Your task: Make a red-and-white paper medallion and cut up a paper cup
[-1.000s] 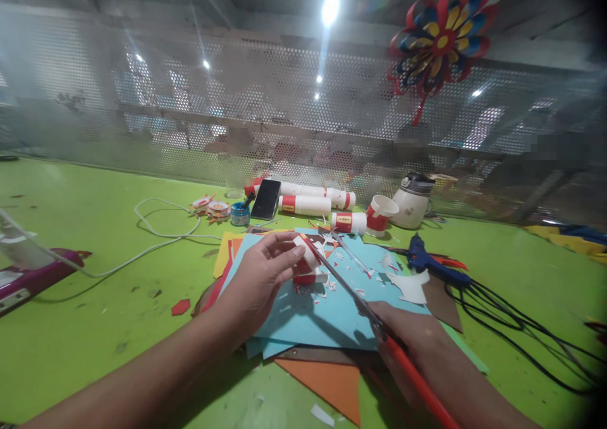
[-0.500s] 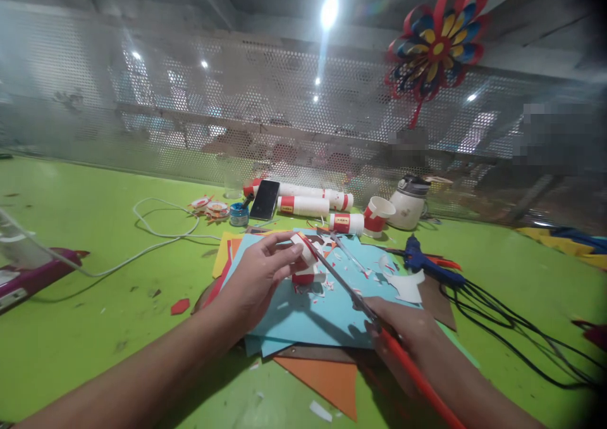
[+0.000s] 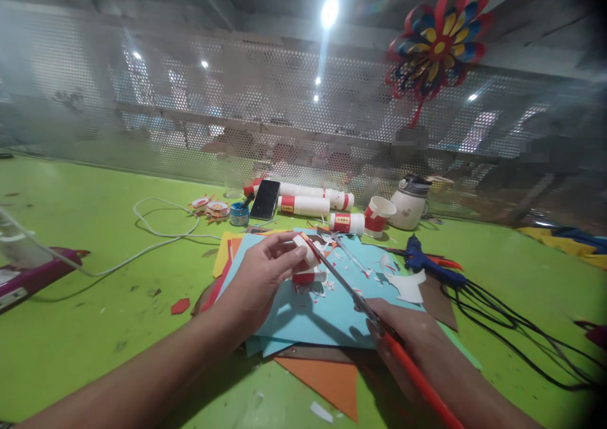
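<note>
My left hand [image 3: 258,277] holds a small white paper cup with a red band [image 3: 306,259] above a light blue paper sheet [image 3: 322,309]. My right hand [image 3: 408,340] grips red-handled scissors [image 3: 351,293], whose long blades point up and left and meet the cup's edge. Small red and white paper scraps [image 3: 327,283] lie on the blue sheet under the cup. A white cut-out piece [image 3: 408,286] rests to the right of the blades.
Coloured sheets, orange [image 3: 332,378] and yellow, lie under the blue one on the green table [image 3: 95,315]. Behind stand rolled tubes [image 3: 308,204], a phone [image 3: 265,199], a cup [image 3: 378,216], a white jug [image 3: 410,202]. A blue glue gun [image 3: 427,261] with black cables [image 3: 512,328] is right; white cable [image 3: 156,233] left.
The view shifted slightly. The hands, cup and scissors stay almost in place, with the blades still at the cup's edge.
</note>
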The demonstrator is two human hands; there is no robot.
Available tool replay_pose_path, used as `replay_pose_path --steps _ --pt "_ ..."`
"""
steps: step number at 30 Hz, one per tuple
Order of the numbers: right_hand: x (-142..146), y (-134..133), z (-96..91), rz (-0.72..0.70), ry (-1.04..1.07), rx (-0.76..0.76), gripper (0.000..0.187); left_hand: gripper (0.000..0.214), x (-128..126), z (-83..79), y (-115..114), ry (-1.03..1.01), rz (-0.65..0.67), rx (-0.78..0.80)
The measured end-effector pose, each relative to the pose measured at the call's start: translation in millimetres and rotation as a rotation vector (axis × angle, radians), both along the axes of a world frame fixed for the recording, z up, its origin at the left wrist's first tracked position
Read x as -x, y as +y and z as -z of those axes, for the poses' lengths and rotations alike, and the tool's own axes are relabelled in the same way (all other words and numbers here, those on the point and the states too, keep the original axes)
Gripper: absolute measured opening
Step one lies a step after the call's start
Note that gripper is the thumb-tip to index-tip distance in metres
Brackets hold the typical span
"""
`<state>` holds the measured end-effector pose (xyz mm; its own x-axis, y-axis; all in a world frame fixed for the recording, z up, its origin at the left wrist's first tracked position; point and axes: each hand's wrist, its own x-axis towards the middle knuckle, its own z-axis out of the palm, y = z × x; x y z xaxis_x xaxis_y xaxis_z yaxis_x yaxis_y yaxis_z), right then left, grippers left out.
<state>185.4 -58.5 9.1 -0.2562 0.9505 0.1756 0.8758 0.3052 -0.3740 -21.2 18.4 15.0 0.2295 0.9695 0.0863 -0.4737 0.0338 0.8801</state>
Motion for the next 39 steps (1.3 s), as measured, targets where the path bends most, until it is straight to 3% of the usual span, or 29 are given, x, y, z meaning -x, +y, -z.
replay_pose_path --steps 13,25,39 --pt "2.5 -3.3 -1.1 0.049 -0.031 0.023 0.009 0.035 1.6 1.8 2.7 -0.018 0.021 0.014" --pt "-5.2 2.5 6.6 -0.034 0.035 0.019 0.023 0.031 1.1 0.4 1.9 0.0 0.004 0.026" --pt "-1.2 -1.6 3.3 0.003 0.001 0.017 0.013 0.034 0.4 -0.7 0.5 -0.031 -0.009 0.039"
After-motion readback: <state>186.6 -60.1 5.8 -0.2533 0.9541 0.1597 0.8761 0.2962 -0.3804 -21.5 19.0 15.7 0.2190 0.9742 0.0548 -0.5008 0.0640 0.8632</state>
